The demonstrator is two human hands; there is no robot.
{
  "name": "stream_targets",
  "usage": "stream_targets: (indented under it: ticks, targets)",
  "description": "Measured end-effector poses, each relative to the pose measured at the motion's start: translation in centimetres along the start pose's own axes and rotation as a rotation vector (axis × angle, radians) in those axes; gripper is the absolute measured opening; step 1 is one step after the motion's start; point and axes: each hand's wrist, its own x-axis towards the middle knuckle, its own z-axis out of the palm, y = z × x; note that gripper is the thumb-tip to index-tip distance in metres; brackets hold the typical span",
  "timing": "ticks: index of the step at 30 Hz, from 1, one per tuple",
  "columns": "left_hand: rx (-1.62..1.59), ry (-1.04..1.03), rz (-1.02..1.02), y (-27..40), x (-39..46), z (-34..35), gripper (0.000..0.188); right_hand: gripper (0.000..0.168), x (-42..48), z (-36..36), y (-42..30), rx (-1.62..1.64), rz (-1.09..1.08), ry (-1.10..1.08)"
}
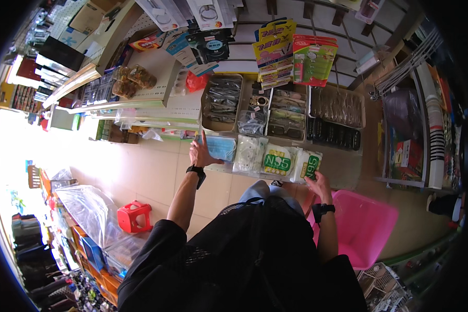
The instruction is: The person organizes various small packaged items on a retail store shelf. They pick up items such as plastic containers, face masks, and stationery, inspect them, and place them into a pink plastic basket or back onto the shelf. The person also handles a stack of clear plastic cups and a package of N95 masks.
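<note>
My left hand (202, 153) is at the left end of a row of mask packs on a shelf. Its thumb and index finger are spread along the edges of a clear pack of blue disposable masks (220, 149). To the right lie a clear packet of whitish masks (250, 154) and a green-and-white N95 mask packet (279, 160). A second N95 packet (309, 162) ends the row, slightly tilted. My right hand (319, 186) touches its lower right corner with the fingertips; whether they grip it is unclear.
Behind the masks stand trays of wrapped glasses (222, 99), boxed glasses (288, 115) and black cases (333, 134). Carded goods (315, 60) hang above on hooks. A pink plastic bin (368, 226) stands by my right arm, a red stool (134, 217) on the floor at left. Someone's foot shows far right.
</note>
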Motion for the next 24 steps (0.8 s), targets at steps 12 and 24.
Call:
stream_targets:
  ticks: [12,24]
  targets:
    - [-0.033,0.159,-0.02,-0.3,-1.0,1.8,0.153,0.077,0.9,-2.9,-11.5,-0.593,0.054,-0.209]
    - [-0.207,0.184,0.115,-4.1,3.4,5.2,0.152,0.088,1.8,-0.3,-11.5,-0.619,0.033,-0.17]
